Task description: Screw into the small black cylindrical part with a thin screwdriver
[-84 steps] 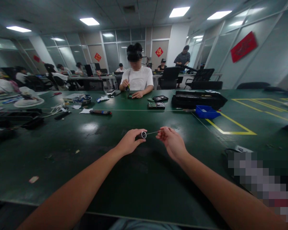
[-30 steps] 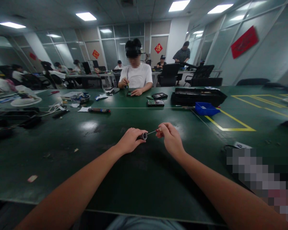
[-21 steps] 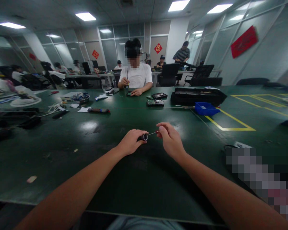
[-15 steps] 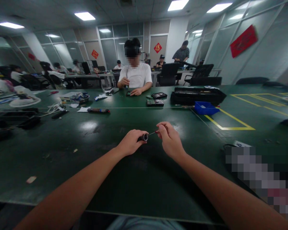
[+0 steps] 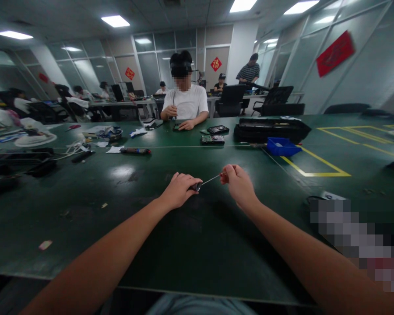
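Note:
My left hand [image 5: 180, 190] is closed around a short dark cylinder [image 5: 196, 187] with a shiny metal rim at its open end. Most of the cylinder is hidden by my fingers. In my pinched right hand [image 5: 239, 184] is a slim screwdriver [image 5: 211, 179] with a thin metal shaft; only a bit of red handle shows between the fingers. The shaft slants down to the left, its far end at the cylinder's rim. Whether the tip is inside the cylinder or just at its edge I cannot tell. Both hands are above the green table [image 5: 197, 262].
A blue bin [image 5: 282, 147] and a long black case [image 5: 272, 131] lie at the back right. Opened hard drives [image 5: 212, 139] are near the middle. Across the table a person [image 5: 185, 103] works on a small board. A brown-and-black tool [image 5: 135, 151] and cables lie left.
My right hand has drawn back a little to the right, and more of the screwdriver's shaft shows. The cylinder in my left hand has turned, so its open end faces me less.

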A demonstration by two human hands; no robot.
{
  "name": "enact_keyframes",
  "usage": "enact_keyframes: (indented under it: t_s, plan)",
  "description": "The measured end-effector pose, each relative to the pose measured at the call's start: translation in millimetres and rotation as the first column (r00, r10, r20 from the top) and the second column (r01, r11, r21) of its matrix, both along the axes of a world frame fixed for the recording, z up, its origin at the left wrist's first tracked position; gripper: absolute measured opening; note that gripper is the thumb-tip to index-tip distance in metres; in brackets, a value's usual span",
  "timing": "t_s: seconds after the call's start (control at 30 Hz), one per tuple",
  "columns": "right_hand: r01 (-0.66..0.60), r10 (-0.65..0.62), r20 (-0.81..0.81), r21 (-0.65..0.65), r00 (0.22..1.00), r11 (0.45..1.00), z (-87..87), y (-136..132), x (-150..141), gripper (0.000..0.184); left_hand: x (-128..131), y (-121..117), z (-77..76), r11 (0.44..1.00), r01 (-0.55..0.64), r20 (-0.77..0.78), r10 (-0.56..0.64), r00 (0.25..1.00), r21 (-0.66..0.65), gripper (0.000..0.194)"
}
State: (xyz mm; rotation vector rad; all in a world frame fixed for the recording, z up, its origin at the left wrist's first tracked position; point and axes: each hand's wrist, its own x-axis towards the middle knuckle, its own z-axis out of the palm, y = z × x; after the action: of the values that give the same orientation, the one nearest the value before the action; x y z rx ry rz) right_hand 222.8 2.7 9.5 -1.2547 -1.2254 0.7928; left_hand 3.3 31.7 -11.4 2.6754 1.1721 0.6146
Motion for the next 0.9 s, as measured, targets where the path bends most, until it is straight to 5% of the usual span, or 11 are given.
enact_keyframes:
  t_s: [0.33, 0.63, 0.9]
  plan:
    - [-0.043, 0.026, 0.129, 0.129, 0.991, 0.991, 3.1, -11, -8, 0.029, 4, -3, 0.1, 0.999, 0.036, 0.182, -0.029, 0.983, -0.039, 0.039]
    - [-0.042, 0.002, 0.22, 0.176, 0.975, 0.984, 14.0, -24, -12, 0.03, 0, -8, 2.5, 0.994, -0.053, 0.274, 0.079, 0.959, -0.098, 0.043]
    - [-0.006, -0.107, 0.504, 0.217, 0.857, 0.976, 20.5, -30, -10, 0.032, -1, -9, 2.7, 0.997, -0.041, 0.27, 0.059, 0.961, -0.071, 0.036]
